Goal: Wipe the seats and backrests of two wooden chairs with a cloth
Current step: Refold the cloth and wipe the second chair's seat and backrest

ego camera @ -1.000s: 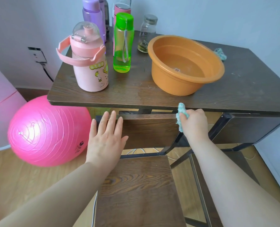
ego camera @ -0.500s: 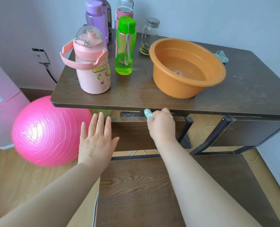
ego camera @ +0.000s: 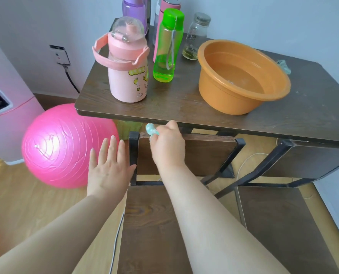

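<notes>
Two dark wooden chairs with black metal frames stand side by side under the table edge. The left chair's backrest (ego camera: 208, 153) and seat (ego camera: 150, 230) are in front of me. The right chair's seat (ego camera: 283, 224) lies beside it, its backrest (ego camera: 311, 161) further right. My right hand (ego camera: 167, 147) is closed on a small light-blue cloth (ego camera: 151, 129) and presses it against the upper left part of the left backrest. My left hand (ego camera: 109, 167) hovers with fingers spread, just left of that chair's frame post, holding nothing.
A dark wooden table (ego camera: 184, 107) above the backrests carries a pink jug (ego camera: 127, 68), a green bottle (ego camera: 167, 46), a glass jar (ego camera: 197, 36) and an orange basin (ego camera: 241, 76). A pink exercise ball (ego camera: 65, 145) sits on the floor at left, near a pink cabinet (ego camera: 6, 115).
My right hand has slid the cloth leftward along the left chair's backrest, from its right end to its left end. My left hand has shifted left, off the backrest.
</notes>
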A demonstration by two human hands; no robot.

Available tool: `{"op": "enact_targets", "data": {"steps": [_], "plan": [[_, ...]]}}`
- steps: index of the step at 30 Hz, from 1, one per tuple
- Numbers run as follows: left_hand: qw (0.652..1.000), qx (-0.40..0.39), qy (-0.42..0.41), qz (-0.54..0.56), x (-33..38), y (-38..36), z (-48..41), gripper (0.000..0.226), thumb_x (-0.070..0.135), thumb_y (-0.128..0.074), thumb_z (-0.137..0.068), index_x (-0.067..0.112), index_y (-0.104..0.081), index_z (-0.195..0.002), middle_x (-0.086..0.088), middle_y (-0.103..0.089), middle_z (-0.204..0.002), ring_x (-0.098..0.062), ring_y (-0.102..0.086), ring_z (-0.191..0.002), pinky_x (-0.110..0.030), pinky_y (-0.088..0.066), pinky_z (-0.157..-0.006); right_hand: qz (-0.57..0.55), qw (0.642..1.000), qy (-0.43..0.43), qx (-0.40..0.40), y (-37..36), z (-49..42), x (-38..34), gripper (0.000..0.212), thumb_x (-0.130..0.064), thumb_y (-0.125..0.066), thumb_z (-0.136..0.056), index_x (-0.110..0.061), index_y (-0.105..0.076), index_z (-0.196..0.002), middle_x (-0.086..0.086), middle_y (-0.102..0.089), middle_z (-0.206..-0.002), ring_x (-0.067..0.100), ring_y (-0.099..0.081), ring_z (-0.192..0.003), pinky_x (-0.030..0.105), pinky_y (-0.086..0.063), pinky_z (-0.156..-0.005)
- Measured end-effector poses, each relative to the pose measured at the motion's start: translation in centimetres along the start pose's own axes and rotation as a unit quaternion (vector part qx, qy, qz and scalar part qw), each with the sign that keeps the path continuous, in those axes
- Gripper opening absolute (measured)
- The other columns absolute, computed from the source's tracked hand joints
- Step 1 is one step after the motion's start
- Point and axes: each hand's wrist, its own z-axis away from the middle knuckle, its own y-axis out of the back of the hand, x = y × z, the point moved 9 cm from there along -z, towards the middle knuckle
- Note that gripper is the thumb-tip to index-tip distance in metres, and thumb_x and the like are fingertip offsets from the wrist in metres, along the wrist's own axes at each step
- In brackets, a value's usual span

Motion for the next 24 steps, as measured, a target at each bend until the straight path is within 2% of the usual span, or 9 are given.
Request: {"op": "enact_targets", "data": {"steps": [2,5,10,13,15,18,20,22,24], "plan": [[1.0,-0.001,0.004,-0.001,0.1,-0.4,0.3,0.077,0.055,-0.028,-0.096,0.013,-0.002,-0.155,-0.009,-0.001,-0.163,-0.026,0.005,-0.15,-0.051,-0.006,-0.12,-0.021,0.999,0.032,-0.007,-1.3,0.3,-2.2,0.014,-0.015,-0.059,-0.088,-0.005,-0.069,-0.09,0.006,-0.049,-0.1,0.026,-0.057,-0.077,0.04,-0.054,-0.07],[1.0,-0.009,0.01,-0.007,0.5,-0.9,0.5,0.077,0.056,-0.023,-0.096,0.011,0.0,-0.155,-0.009,0.001,-0.163,-0.025,0.007,-0.15,-0.05,-0.003,-0.121,-0.062,0.996,0.061,-0.015,-2.3,0.7,-3.7,0.013,-0.011,-0.057,-0.087,-0.002,-0.065,-0.081,0.006,-0.046,-0.094,0.028,-0.051,-0.071,0.039,-0.049,-0.064],[1.0,-0.011,0.007,-0.014,1.5,-1.1,1.0,0.079,0.055,-0.031,-0.096,0.01,-0.004,-0.155,-0.01,-0.003,-0.163,-0.026,0.002,-0.15,-0.051,-0.007,-0.121,-0.141,0.988,0.064,0.021,2.3,2.1,1.7,0.017,-0.018,-0.061,-0.091,-0.008,-0.07,-0.101,0.003,-0.052,-0.1,0.02,-0.058,-0.081,0.037,-0.055,-0.071],[1.0,-0.013,0.006,-0.015,1.8,-1.2,1.2,0.078,0.056,-0.024,-0.095,0.011,-0.002,-0.155,-0.01,-0.003,-0.163,-0.026,0.004,-0.15,-0.05,-0.006,-0.121,-0.089,0.993,-0.004,0.077,7.5,2.0,10.2,0.019,-0.019,-0.061,-0.089,-0.012,-0.072,-0.102,0.004,-0.055,-0.098,0.022,-0.059,-0.083,0.03,-0.049,-0.07],[1.0,-0.014,0.009,-0.02,2.0,-1.4,1.1,0.08,0.057,-0.016,-0.091,0.01,-0.002,-0.154,-0.009,-0.003,-0.163,-0.026,0.004,-0.15,-0.05,-0.006,-0.121,-0.042,0.99,-0.09,0.097,10.9,1.4,16.6,0.021,-0.02,-0.059,-0.091,-0.014,-0.072,-0.106,0.004,-0.056,-0.102,0.022,-0.06,-0.086,0.027,-0.044,-0.07],[0.999,-0.016,0.018,-0.022,2.4,-1.8,1.1,0.084,0.059,-0.014,-0.089,0.008,0.0,-0.154,-0.009,-0.003,-0.163,-0.024,0.005,-0.15,-0.049,-0.005,-0.121,-0.003,0.978,-0.187,0.093,14.4,0.0,22.9,0.024,-0.023,-0.056,-0.096,-0.014,-0.069,-0.113,0.006,-0.056,-0.109,0.021,-0.062,-0.091,0.032,-0.053,-0.075],[0.999,-0.015,0.027,-0.018,2.5,-1.9,1.1,0.084,0.059,-0.019,-0.09,0.007,0.0,-0.154,-0.009,-0.004,-0.163,-0.024,0.004,-0.15,-0.049,-0.006,-0.121,0.021,0.978,-0.197,0.069,14.8,-1.4,24.2,0.026,-0.024,-0.055,-0.096,-0.013,-0.068,-0.116,0.007,-0.059,-0.112,0.02,-0.062,-0.091,0.028,-0.054,-0.073],[0.999,-0.016,0.033,-0.018,2.6,-1.9,1.1,0.085,0.059,-0.021,-0.091,0.007,0.0,-0.154,-0.009,-0.004,-0.163,-0.024,0.003,-0.15,-0.049,-0.006,-0.121,0.045,0.981,-0.183,0.034,13.9,-2.6,24.0,0.028,-0.023,-0.055,-0.096,-0.013,-0.068,-0.118,0.008,-0.058,-0.113,0.017,-0.056,-0.086,0.021,-0.046,-0.065],[0.999,-0.016,0.033,-0.022,2.7,-1.9,1.0,0.085,0.059,-0.023,-0.09,0.006,-0.001,-0.154,-0.01,-0.005,-0.163,-0.025,0.002,-0.15,-0.049,-0.007,-0.121,0.079,0.987,-0.142,0.012,12.9,-3.3,22.9,0.027,-0.021,-0.054,-0.096,-0.011,-0.068,-0.116,0.008,-0.055,-0.111,0.016,-0.053,-0.084,0.024,-0.045,-0.067]]}}
